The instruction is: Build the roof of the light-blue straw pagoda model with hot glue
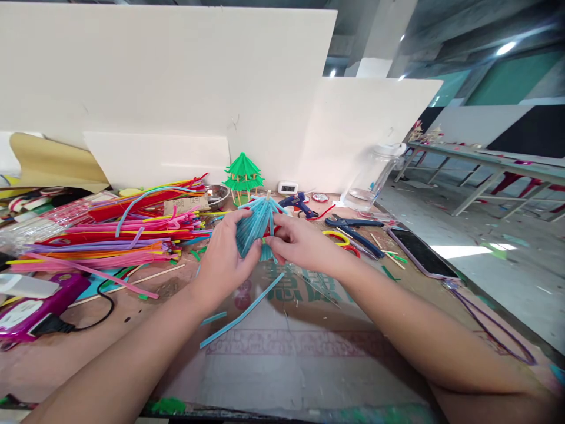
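A blue roof point(258, 227) made of pipe cleaners is gripped between the fingers of both hands, held just above the table point(309, 353) near its middle. The left hand point(227, 259) is curled around the roof's left side, thumb on the near face; the right hand point(300, 241) is closed on the right side, fingertips pressed among the strands. A thin stick pokes out at the roof's top.

Just below the hands, a loose blue strip point(241, 318) lies on the table, with a shorter scrap beside it. Farther back stands a green pagoda point(242, 176), and right of it a glue gun point(298, 203), pliers point(353, 229) and a phone point(419, 253). To the left, a large heap of coloured pipe cleaners point(110, 229) is spread, with a purple glue gun point(35, 309) near the edge.

As a judgement: the strands could be splayed or pulled off if the roof is squeezed too hard, since it looks light and glued. Fingers could also be burnt if any glue is fresh, though that cannot be told.
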A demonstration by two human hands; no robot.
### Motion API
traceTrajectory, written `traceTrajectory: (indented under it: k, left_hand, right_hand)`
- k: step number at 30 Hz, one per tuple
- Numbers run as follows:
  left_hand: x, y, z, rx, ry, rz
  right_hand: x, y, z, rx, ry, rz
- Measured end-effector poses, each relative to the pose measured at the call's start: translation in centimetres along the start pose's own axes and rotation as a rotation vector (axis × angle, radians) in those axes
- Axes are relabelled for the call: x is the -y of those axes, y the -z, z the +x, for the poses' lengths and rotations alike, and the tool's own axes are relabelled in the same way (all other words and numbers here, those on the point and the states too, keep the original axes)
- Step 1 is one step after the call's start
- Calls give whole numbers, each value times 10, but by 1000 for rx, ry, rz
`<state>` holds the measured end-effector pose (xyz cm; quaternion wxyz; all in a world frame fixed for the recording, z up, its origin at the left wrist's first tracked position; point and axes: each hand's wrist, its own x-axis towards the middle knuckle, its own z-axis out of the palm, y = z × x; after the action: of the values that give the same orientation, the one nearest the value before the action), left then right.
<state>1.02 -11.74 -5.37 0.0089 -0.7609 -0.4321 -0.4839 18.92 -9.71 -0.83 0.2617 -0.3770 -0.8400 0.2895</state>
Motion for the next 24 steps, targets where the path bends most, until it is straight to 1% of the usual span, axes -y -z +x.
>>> traceTrajectory:
  k: [5,11,14,17,21,24]
  left_hand:
    - [-2,-1,1,-27,18,-7]
    - [-3,-2,1,-31,12,-17]
    - [-1,-1,1,-31,7,-5]
    - [0,0,1,2,-19,23]
    - [2,3,3,75,-53,15]
    - [3,4,4,72,-71,-13]
  right_hand:
    - [0,-1,0,22,2,71]
    - [2,-1,1,56,-46,163]
    - [2,0,2,57,-64,173]
    - [2,3,3,27,-66,168]
    - [1,7,5,5,-98,224]
    - [-1,8,6,-24,-108,241]
